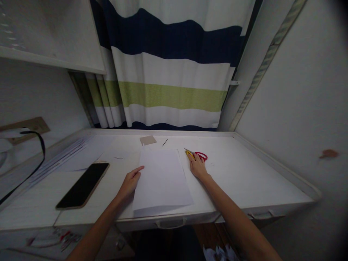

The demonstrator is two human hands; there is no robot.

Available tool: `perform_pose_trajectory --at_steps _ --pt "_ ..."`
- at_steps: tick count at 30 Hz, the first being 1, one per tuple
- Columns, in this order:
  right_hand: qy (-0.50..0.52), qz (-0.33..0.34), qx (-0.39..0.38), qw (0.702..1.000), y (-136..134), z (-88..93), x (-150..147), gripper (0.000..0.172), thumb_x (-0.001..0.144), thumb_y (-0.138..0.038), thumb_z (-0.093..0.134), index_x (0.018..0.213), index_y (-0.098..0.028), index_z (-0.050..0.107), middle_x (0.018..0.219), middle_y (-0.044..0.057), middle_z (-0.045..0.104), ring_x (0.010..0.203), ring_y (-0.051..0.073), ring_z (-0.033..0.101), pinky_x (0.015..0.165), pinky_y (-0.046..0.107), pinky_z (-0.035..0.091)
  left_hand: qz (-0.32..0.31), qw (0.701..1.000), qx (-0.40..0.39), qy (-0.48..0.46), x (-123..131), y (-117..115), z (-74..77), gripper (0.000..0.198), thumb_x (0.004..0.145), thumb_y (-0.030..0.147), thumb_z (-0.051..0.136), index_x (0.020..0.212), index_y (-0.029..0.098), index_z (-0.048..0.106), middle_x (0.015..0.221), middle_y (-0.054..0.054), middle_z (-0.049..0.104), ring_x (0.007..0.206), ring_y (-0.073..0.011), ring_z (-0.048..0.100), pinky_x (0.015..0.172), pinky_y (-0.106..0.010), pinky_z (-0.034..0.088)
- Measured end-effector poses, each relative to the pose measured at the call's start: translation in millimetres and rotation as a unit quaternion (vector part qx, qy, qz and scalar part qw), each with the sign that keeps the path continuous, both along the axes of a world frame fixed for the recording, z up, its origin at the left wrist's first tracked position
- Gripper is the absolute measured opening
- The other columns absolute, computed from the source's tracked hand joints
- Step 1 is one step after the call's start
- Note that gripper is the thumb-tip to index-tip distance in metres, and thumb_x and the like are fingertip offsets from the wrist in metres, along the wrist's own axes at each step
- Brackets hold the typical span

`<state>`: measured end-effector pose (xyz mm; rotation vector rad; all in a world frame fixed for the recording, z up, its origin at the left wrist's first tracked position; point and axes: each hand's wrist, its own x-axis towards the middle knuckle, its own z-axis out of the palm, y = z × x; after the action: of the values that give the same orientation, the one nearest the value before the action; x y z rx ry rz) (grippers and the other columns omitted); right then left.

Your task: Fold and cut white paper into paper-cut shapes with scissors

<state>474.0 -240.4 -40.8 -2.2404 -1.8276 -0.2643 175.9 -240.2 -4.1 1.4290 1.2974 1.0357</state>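
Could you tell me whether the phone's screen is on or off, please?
Off, it seems: the phone lies face up on the desk, left of the left hand, its screen uniformly black.

No legible text, label, brand, number or sign anywhere: none on the white paper sheet (163, 181), the dark phone screen (84, 185), the red-and-yellow scissors (199, 156), the small card (148, 140), the striped curtain (168, 72) or the table (244, 174).
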Motion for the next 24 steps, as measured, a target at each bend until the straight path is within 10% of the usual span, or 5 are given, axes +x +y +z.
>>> perform_pose_trajectory --at_steps 10,15,18,20,24 --pt "0.099 0.269 -0.026 0.958 -43 32.9 -24 0.081 0.068 -0.016 0.049 0.134 -0.026 0.002 0.141 0.009 -0.012 0.127 0.027 -0.007 0.096 0.050 0.013 -0.005 0.996 0.012 -0.091 -9 13 28.7 0.031 0.058 0.028 0.055 0.081 0.011 0.067 0.104 -0.010 0.061 0.101 -0.0255 0.051 0.085 -0.033 0.039" --pt "0.170 0.342 0.020 0.924 -51 63.4 -45 0.063 0.072 -0.023 0.051 0.130 -0.027 0.026 0.142 0.006 0.001 0.128 0.026 -0.002 0.098 0.052 0.005 -0.025 0.962 -0.054 -0.268 -5 6 45.4 0.028 0.061 0.023 0.058 0.084 0.008 0.065 0.099 -0.011 0.063 0.095 -0.0243 0.055 0.080 -0.031 0.045" --pt "0.320 0.353 0.062 0.877 -48 75.7 -59 0.039 0.079 -0.031 0.043 0.118 -0.025 0.046 0.132 0.006 0.034 0.124 0.022 0.026 0.099 0.048 0.015 -0.021 0.951 -0.057 -0.305 -2 3 73.2 0.029 0.070 0.020 0.052 0.095 0.007 0.060 0.095 -0.011 0.063 0.094 -0.0202 0.056 0.084 -0.028 0.044" --pt "0.501 0.265 0.130 0.814 -46 81.2 -69 0.037 0.082 -0.035 0.037 0.113 -0.021 0.049 0.117 0.007 0.051 0.112 0.019 0.043 0.095 0.043 0.030 -0.084 0.944 -0.011 -0.319 0 0 94.5 0.040 0.080 0.028 0.041 0.114 0.008 0.048 0.105 -0.013 0.059 0.101 -0.0200 0.053 0.089 -0.030 0.041" --pt "0.793 0.105 0.210 0.562 -50 89.8 -91 0.038 0.080 -0.039 0.042 0.113 -0.020 0.044 0.102 0.004 0.060 0.095 0.016 0.056 0.079 0.034 0.048 -0.143 0.959 0.145 -0.196 6 -13 113.7 0.052 0.086 0.038 0.027 0.133 0.024 0.013 0.133 -0.008 0.034 0.116 -0.0202 0.039 0.096 -0.039 0.031"
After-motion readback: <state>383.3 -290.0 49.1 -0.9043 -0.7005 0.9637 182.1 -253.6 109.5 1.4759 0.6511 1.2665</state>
